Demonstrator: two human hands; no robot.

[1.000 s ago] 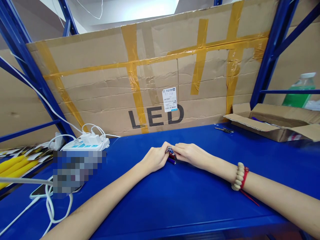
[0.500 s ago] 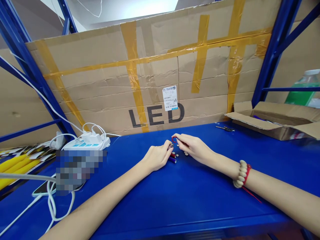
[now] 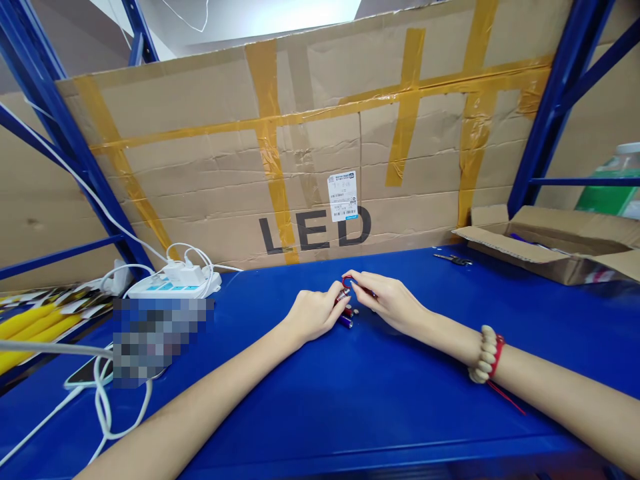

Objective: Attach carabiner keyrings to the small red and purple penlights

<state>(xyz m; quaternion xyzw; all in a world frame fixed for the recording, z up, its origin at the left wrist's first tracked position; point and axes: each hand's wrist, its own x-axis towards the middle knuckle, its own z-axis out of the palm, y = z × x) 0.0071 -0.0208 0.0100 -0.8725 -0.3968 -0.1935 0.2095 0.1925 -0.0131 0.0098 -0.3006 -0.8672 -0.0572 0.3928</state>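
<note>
My left hand (image 3: pixel 313 315) is closed around a small shiny tube (image 3: pixel 343 295), reddish with a silver end, resembling a mini flashlight. Between the pinched thumb and fingers of my right hand (image 3: pixel 390 295) is a thin red loop (image 3: pixel 347 281), held just above the tube's end; whether they touch, I cannot tell. A blue tube (image 3: pixel 346 322) lies on the blue tabletop (image 3: pixel 320 393) below my left fingers, beside a red tube (image 3: pixel 349 311) partly covered by them. Next to these sits a small round disc (image 3: pixel 355 312), like a button cell.
A large cardboard sheet (image 3: pixel 210 180) marked LED stands behind the table. Keys (image 3: pixel 453 259) lie near an open cardboard box (image 3: pixel 530 257) at the right. On the left are a white power strip (image 3: pixel 165 285), looping white cables (image 3: pixel 103 407) and a phone (image 3: pixel 83 375).
My right hand has come slightly lower, bringing the red loop closer to the tube in my left hand. Some small discs seen before are now hidden behind my right hand.
</note>
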